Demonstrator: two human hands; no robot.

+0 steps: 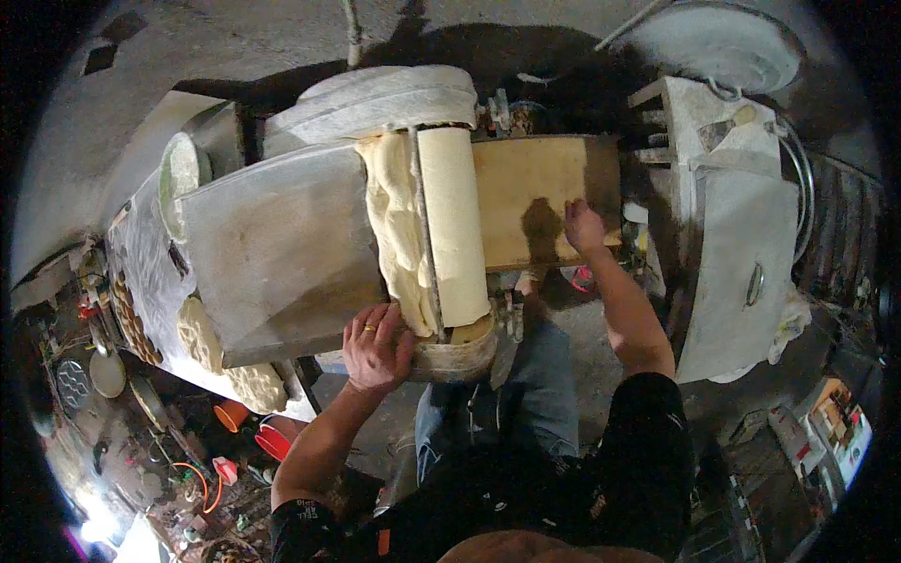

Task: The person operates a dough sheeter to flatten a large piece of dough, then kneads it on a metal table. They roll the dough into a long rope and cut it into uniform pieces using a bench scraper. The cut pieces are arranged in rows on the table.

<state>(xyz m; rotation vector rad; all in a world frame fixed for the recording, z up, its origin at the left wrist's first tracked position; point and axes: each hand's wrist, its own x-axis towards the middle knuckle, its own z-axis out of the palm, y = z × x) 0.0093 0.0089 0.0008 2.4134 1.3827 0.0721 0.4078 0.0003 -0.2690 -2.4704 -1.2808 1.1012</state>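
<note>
1. A person stands over a dough-sheeting machine, the left hand (377, 345) spread with fingers loosely curled against the near end of the machine, touching the lower edge of the folded dough (399, 230). The hand grips nothing; it seems to steady or guide the soft mass where it leaves the metal.

2. The right hand (584, 225) lies flat and open on the wooden board (535, 192), palm down, arm stretched forward. It appears to brace the person while the other hand works.

3. The dough, pale yellow and rumpled, sits bunched in the gap between the sloping metal hopper (282, 249) and the cream-coloured roller (455, 225). It lies just beside the roller, in a position to be drawn in.

4. A thin metal bar (422, 235) runs along the seam between dough and roller, likely keeping the sheet in line.

5. To the left, below the hopper, round patterned flatbreads (255, 383) rest on a long pale belt (150, 272), laid apart from one another so they do not stick.

6. A white-dusted cabinet (737, 253) stands to the right of the board, well apart from both hands.
</note>
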